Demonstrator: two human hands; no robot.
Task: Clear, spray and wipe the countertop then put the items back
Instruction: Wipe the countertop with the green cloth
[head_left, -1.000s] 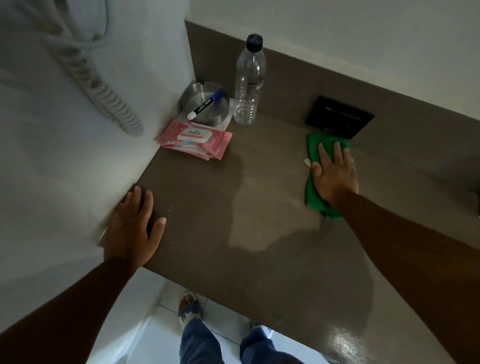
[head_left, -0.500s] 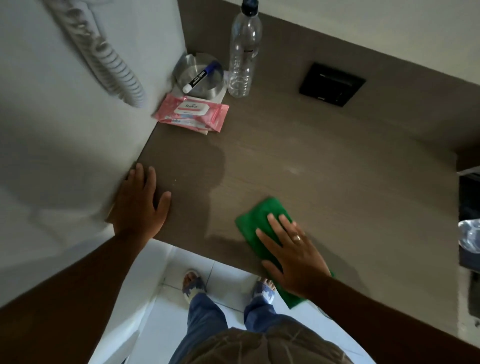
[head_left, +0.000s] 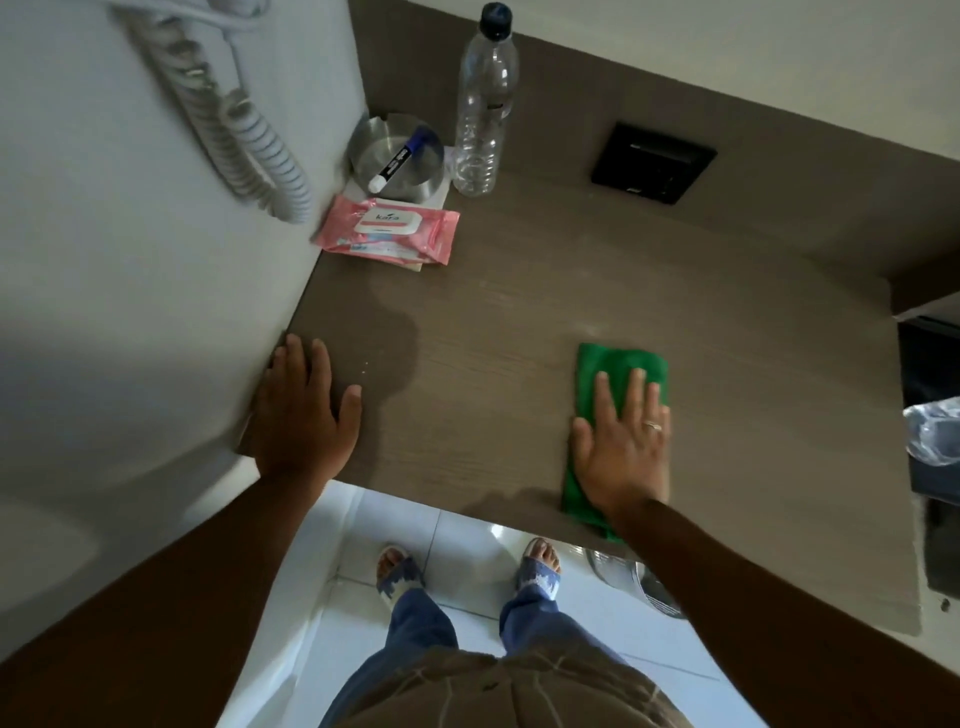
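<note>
We note the right hand (head_left: 621, 447), fingers flat, pressing the green cloth (head_left: 621, 364) at the surface's (head_left: 519, 322) front edge; left hand (head_left: 301, 410) rests flat, empty. Risk: cloth dragged off the edge.

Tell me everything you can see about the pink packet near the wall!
The pink packet is a flat, soft pack that looks like plastic wrap, probably wet wipes. On top it has a white rounded flap lid with small writing and a pink stripe. Its ends are crimped and a little blue shows along the near edge. It lies flat on the brown countertop, in the back left corner by the white wall, in front of the round metal dish. Something pale lies under it. No hand touches it.
</note>
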